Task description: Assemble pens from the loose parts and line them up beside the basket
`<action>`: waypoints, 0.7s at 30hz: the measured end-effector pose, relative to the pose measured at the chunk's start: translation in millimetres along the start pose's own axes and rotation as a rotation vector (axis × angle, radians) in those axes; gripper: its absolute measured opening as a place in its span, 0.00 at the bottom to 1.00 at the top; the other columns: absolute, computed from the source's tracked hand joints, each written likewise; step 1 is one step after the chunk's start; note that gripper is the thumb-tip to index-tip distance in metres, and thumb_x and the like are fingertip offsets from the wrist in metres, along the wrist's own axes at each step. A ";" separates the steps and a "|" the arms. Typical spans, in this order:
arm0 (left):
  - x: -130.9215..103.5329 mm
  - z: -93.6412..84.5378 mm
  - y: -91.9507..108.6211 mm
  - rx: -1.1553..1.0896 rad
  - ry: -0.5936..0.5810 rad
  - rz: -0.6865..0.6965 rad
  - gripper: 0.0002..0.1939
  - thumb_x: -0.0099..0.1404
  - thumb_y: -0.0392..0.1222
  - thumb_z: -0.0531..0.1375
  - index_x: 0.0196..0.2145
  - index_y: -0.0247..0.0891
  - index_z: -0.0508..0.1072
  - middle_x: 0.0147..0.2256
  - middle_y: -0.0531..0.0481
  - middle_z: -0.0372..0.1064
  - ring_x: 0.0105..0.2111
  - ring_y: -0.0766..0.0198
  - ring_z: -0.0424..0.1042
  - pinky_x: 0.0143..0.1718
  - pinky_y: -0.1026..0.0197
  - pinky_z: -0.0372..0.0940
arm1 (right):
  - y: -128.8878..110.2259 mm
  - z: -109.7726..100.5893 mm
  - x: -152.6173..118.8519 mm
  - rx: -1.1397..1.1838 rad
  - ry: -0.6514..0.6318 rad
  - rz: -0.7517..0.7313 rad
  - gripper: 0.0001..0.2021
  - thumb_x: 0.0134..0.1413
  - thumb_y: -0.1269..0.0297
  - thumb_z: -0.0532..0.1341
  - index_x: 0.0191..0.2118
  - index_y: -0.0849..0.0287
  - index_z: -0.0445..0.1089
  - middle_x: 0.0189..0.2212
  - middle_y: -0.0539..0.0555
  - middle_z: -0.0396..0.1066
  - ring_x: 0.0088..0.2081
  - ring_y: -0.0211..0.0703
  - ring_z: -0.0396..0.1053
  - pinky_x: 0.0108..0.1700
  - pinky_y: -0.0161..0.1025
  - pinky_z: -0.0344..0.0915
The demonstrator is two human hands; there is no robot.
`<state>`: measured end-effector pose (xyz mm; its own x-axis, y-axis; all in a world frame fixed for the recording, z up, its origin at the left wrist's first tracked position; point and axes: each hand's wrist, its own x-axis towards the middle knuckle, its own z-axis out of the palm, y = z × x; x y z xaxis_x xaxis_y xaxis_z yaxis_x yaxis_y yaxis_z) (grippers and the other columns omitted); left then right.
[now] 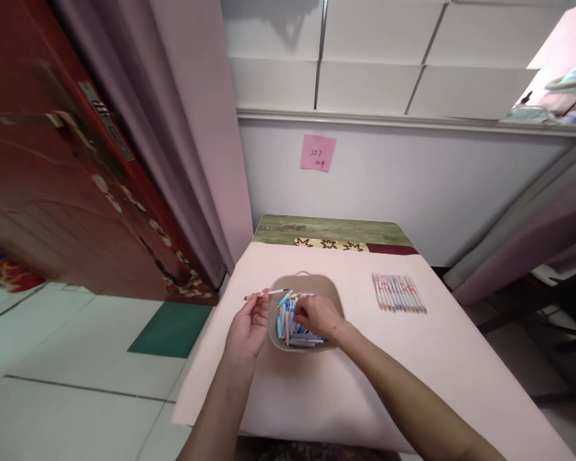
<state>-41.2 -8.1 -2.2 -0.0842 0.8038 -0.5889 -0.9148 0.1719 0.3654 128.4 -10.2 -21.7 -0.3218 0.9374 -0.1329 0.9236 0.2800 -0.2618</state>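
Note:
A thin white pen (277, 291) with an orange end lies in the fingers of my left hand (252, 323), at the left rim of a beige basket (333, 291). My right hand (319, 315) reaches into the basket with its fingers curled down among the pens. Whether those fingertips grip one is hidden. Several pens (288, 323), mostly blue, grey and white, are heaped inside. To the right, a flat row of pens (399, 293) lies side by side on the pink tabletop.
The pink-covered table (365, 384) has a green patterned strip (326, 227) at its far end, against the wall. A pink note (318, 152) is stuck there. On the left stand a red door (77, 160) and a purple curtain (182, 128); a green mat (170, 328) lies on the floor.

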 end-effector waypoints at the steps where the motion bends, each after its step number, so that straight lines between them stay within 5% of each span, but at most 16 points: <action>1: -0.1 0.0 -1.1 -0.001 -0.005 0.000 0.14 0.66 0.24 0.50 0.24 0.33 0.64 0.27 0.47 0.72 0.33 0.65 0.77 0.31 0.69 0.74 | -8.8 5.8 2.7 0.014 -0.003 0.029 0.11 0.52 0.56 0.60 0.37 0.51 0.77 0.36 0.53 0.78 0.38 0.46 0.74 0.36 0.34 0.63; 5: -1.9 0.1 -1.8 0.002 -0.024 0.005 0.14 0.66 0.24 0.50 0.24 0.32 0.64 0.26 0.47 0.72 0.32 0.65 0.77 0.31 0.69 0.74 | -35.5 24.9 11.5 0.039 -0.016 0.148 0.15 0.41 0.54 0.66 0.32 0.61 0.78 0.31 0.62 0.78 0.35 0.53 0.74 0.35 0.39 0.66; 9: -5.1 0.4 -0.9 0.015 -0.046 0.006 0.13 0.65 0.24 0.50 0.25 0.32 0.65 0.27 0.46 0.72 0.32 0.65 0.77 0.32 0.69 0.74 | -37.8 30.2 15.9 0.111 -0.005 0.225 0.13 0.33 0.57 0.70 0.27 0.61 0.76 0.29 0.62 0.77 0.33 0.53 0.74 0.33 0.39 0.66; 13: -6.5 0.7 -2.1 0.035 -0.058 0.020 0.13 0.65 0.24 0.50 0.26 0.32 0.66 0.27 0.47 0.72 0.31 0.66 0.77 0.32 0.68 0.74 | -20.1 26.1 9.2 0.237 0.059 0.251 0.10 0.42 0.56 0.66 0.24 0.58 0.73 0.24 0.54 0.76 0.27 0.44 0.72 0.26 0.33 0.60; 16: -6.6 1.5 -4.1 0.051 -0.074 0.050 0.13 0.65 0.24 0.50 0.25 0.32 0.66 0.28 0.45 0.73 0.31 0.65 0.77 0.32 0.68 0.74 | -2.3 20.0 -5.5 0.320 0.181 0.248 0.09 0.52 0.60 0.58 0.27 0.58 0.71 0.24 0.50 0.74 0.25 0.38 0.69 0.25 0.31 0.57; 21: -6.6 5.3 -11.7 0.092 -0.099 0.123 0.12 0.65 0.24 0.51 0.27 0.31 0.69 0.27 0.44 0.74 0.29 0.65 0.77 0.32 0.68 0.73 | 19.1 1.9 -42.0 0.802 0.514 0.182 0.12 0.50 0.53 0.62 0.29 0.58 0.70 0.19 0.47 0.69 0.21 0.37 0.66 0.23 0.31 0.60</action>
<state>-27.8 -12.4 1.3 -0.1498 0.8732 -0.4637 -0.8598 0.1165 0.4971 159.2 -44.6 -22.9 0.1183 0.9819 0.1482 0.4721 0.0756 -0.8783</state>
